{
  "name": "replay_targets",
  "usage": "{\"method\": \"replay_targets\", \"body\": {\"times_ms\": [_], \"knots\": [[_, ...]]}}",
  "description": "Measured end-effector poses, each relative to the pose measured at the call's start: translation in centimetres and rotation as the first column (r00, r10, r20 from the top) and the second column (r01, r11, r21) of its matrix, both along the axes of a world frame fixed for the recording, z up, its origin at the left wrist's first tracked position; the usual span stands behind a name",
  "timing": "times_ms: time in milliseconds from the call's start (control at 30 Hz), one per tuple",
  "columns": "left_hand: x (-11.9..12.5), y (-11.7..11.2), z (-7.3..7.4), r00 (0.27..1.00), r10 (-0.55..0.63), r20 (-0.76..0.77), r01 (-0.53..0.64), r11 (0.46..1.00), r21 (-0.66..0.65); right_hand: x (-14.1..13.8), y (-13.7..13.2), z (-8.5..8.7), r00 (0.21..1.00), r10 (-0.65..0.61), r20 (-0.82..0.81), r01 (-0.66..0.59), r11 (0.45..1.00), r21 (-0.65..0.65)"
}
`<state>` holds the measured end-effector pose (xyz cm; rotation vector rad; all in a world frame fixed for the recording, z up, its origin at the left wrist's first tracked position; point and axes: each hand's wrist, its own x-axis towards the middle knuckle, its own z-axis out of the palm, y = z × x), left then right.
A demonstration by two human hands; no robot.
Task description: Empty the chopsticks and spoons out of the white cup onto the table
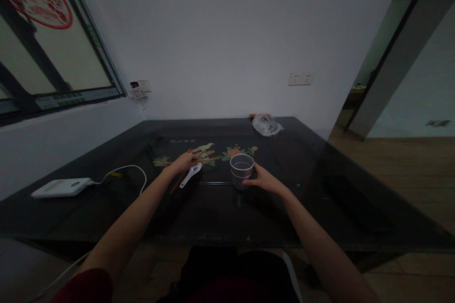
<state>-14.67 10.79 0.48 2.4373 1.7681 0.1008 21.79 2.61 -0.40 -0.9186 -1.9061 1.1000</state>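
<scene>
My right hand (263,179) is wrapped around the side of a clear plastic cup (241,175), which stands upright on the dark table (213,213). It looks like several cups nested together, though I cannot be sure. To the left, my left hand (185,162) reaches down with its fingers closed on chopsticks (212,159). Light ones poke out at various angles around the fingers, and darker chopsticks (176,184) stick out below the hand toward me. A white soup spoon (192,173) with a blue mark in its bowl lies just right of that hand.
At the left lies a white power bank-like device (62,187) with a white cable (124,167) running from it. A crumpled clear plastic bag (266,125) sits by the back wall. A dark flat object (355,203) rests at the right. Printed flowers decorate the tabletop.
</scene>
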Motion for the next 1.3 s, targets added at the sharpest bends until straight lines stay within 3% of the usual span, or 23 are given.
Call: {"method": "replay_targets", "body": {"times_ms": [500, 733, 833, 1133, 1300], "knots": [[-0.1, -1.3, 1.2, 0.993, 0.111, 0.035, -0.112, 0.993, 0.037, 0.0, 0.0, 0.0, 1.0, -0.01, 0.0, 0.01, 1.0, 0.025], [0.8, -2.1, 3.6, 0.989, 0.142, 0.047, -0.148, 0.975, 0.166, -0.1, -0.2, 0.2, 1.0, -0.022, 0.013, 0.022, 0.999, 0.034], [1.7, -2.5, 4.1, 0.986, 0.156, 0.061, -0.164, 0.975, 0.15, 0.0, -0.2, 0.3, 1.0, -0.014, 0.009, 0.013, 0.999, 0.034], [5.1, -3.6, 1.0, 0.951, 0.306, 0.041, -0.309, 0.942, 0.13, -0.1, -0.3, 0.4, 0.999, -0.023, 0.028, 0.023, 1.0, 0.007], [5.3, -3.6, -0.7, 0.96, 0.273, 0.054, -0.278, 0.95, 0.142, 0.0, -0.2, 0.3, 1.0, -0.015, 0.028, 0.014, 1.0, 0.021]]}}
